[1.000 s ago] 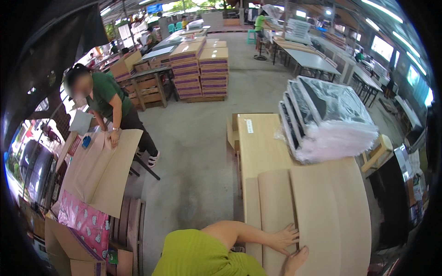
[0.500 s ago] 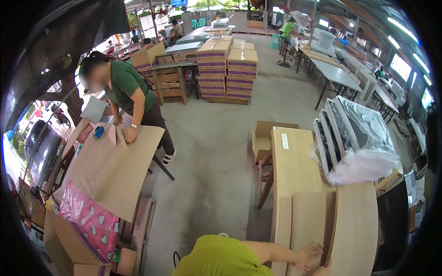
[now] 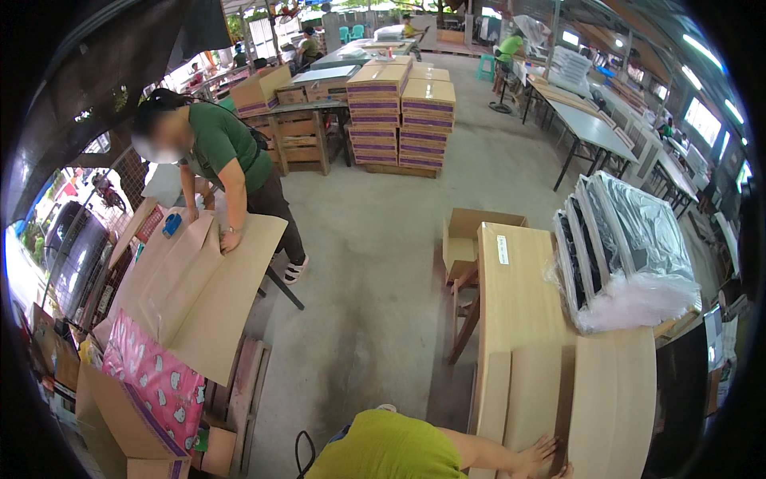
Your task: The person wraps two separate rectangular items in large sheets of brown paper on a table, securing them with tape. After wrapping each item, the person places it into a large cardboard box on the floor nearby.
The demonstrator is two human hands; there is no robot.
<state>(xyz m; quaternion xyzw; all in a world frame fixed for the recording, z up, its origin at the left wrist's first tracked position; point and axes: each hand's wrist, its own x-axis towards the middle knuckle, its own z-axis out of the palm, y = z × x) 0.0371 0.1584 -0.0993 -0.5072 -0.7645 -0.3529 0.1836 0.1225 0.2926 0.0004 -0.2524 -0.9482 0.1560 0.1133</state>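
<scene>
A long brown cardboard sheet with raised, folded panels lies on the near part of the wooden table. My left hand rests on its middle panel, fingers stretched toward the dark fold beside the right panel. Close to it, at the lower edge, my right hand touches the cardboard near that fold; most of it is cut off, so its grip is hidden. Beyond the sheet, several black panels wrapped in clear plastic lean in a stack on the table.
The wooden table runs away from me, with an open cardboard box beside its far left end. At left, a co-worker bends over brown cardboard on another table. Stacked cartons stand on a pallet further back.
My left hand has slid slightly right and down, nearer the fold, and its fingers are closer to my right hand. The co-worker's hands have shifted on their cardboard. The view has turned a little.
</scene>
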